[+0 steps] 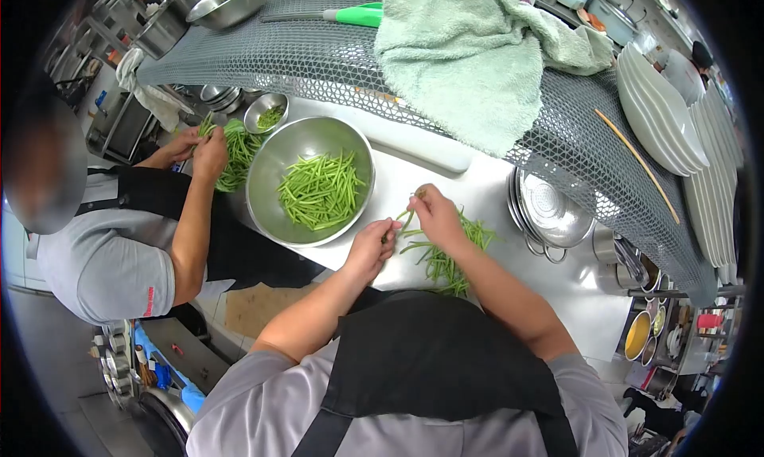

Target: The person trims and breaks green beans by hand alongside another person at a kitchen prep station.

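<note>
My left hand (pixel 372 247) is closed, pinching one end of a green bean (pixel 406 220) above the steel counter. The bean's other end is in the closed fingers of my right hand (pixel 437 213), a little higher and to the right. Loose green beans (pixel 452 264) lie in a pile on the counter, partly under my right forearm. Left of my hands stands a large steel bowl (pixel 263 178), with many green beans (pixel 321 189) inside it.
At left, a co-worker's hands (pixel 208 150) hold beans over another bean pile (pixel 239 156). A small steel bowl (pixel 269 113) sits behind. Steel colanders (pixel 553 206) stand at right. A mesh-covered shelf (pixel 318 55) overhead carries a green towel (pixel 461 51) and white plates (pixel 660 115).
</note>
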### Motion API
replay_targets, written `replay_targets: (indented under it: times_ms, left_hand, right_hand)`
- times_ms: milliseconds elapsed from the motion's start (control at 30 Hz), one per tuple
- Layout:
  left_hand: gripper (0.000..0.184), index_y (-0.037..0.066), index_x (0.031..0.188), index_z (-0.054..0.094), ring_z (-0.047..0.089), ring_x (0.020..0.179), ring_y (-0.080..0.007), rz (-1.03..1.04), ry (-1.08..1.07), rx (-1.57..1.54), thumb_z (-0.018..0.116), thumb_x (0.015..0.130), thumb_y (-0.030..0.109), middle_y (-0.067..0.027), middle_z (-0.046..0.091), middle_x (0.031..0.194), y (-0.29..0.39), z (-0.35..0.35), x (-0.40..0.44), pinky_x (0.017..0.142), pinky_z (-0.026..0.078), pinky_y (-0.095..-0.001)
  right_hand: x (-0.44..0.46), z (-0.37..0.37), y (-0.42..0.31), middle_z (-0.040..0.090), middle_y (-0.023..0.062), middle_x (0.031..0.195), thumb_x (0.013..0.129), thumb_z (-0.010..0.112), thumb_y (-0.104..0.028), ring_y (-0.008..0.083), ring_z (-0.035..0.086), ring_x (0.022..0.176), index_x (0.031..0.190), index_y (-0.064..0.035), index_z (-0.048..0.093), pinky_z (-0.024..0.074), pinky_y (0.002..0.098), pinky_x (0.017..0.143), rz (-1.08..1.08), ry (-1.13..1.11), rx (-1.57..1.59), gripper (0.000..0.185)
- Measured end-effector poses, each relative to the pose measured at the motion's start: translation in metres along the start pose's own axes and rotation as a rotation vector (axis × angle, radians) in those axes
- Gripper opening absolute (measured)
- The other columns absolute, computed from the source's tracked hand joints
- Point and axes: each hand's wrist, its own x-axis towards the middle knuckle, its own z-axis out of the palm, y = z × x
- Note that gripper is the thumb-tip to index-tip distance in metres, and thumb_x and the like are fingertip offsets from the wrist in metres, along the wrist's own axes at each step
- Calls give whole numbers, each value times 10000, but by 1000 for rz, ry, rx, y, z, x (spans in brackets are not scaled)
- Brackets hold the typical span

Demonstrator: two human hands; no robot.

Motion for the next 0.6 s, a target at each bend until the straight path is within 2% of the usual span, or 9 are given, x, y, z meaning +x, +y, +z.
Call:
replay_targets:
  times_ms: [67, 133, 200, 233, 300, 367, 400, 467, 600]
  left_hand:
    - [241, 14, 966, 562, 303, 503, -64, -10, -23, -23, 444, 998, 222, 13, 447, 711, -2, 5, 3, 437, 229, -219]
    - [246, 16, 963, 561, 302, 500, -65, -18, -42, -36, 444, 1000, 229, 15, 445, 709, -2, 13, 4, 435, 228, -218]
    - [250, 19, 959, 560, 302, 497, -66, -21, -46, -54, 444, 1002, 236, 16, 443, 708, 4, 23, -2, 433, 227, -218]
    - [259, 21, 952, 562, 297, 494, -68, -8, -75, -29, 444, 1004, 245, 20, 432, 696, 9, 30, -5, 435, 233, -222]
    - [268, 23, 946, 564, 293, 491, -71, 2, -106, -3, 444, 1006, 254, 23, 421, 683, 12, 33, -4, 438, 239, -226]
    - [276, 39, 940, 573, 316, 506, -69, 74, -233, 251, 461, 1003, 284, 37, 431, 674, 10, 33, 1, 457, 262, -226]
    - [276, 39, 940, 573, 316, 506, -69, 68, -240, 255, 461, 1003, 284, 37, 431, 674, 7, 34, 3, 457, 262, -226]
    - [254, 56, 929, 578, 359, 551, -56, 121, -248, 570, 493, 992, 286, 42, 463, 684, 0, 36, 8, 500, 302, -215]
    - [206, 69, 904, 570, 405, 626, -47, 356, -217, 902, 520, 982, 254, 51, 494, 720, -6, 39, 10, 560, 343, -202]
  right_hand:
    - [1, -10, -15, 641, 144, 733, 905, 597, -188, 304, 605, 617, 892, -16, 536, 463, 365, 598, -9, 45, 343, 183]
    - [-1, -27, -20, 636, 131, 725, 897, 602, -179, 294, 605, 626, 893, -38, 572, 464, 365, 596, -37, 59, 304, 144]
    - [-8, -47, -25, 646, 117, 741, 882, 607, -213, 298, 614, 656, 885, -62, 611, 470, 384, 611, -113, -51, -124, 151]
    - [-12, -54, -22, 646, 117, 741, 882, 607, -213, 298, 614, 656, 885, -62, 611, 470, 384, 611, -112, -53, -122, 151]
    - [-21, -66, -17, 651, 105, 758, 866, 601, -248, 307, 622, 712, 872, -82, 635, 479, 417, 646, -120, -279, -397, 170]
    - [-31, -71, -15, 650, 108, 764, 861, 599, -260, 313, 622, 735, 877, -82, 635, 480, 430, 660, -130, -298, -398, 183]
    - [-35, -73, -15, 649, 110, 769, 856, 596, -272, 319, 623, 758, 881, -81, 635, 481, 443, 673, -146, -320, -399, 196]
    - [-40, -76, -15, 648, 109, 774, 856, 595, -265, 321, 621, 767, 880, -81, 634, 482, 445, 677, -135, -314, -375, 189]
    - [-46, -75, -6, 643, 105, 810, 866, 582, -249, 325, 614, 793, 873, -80, 629, 481, 447, 685, -189, -283, -383, 176]
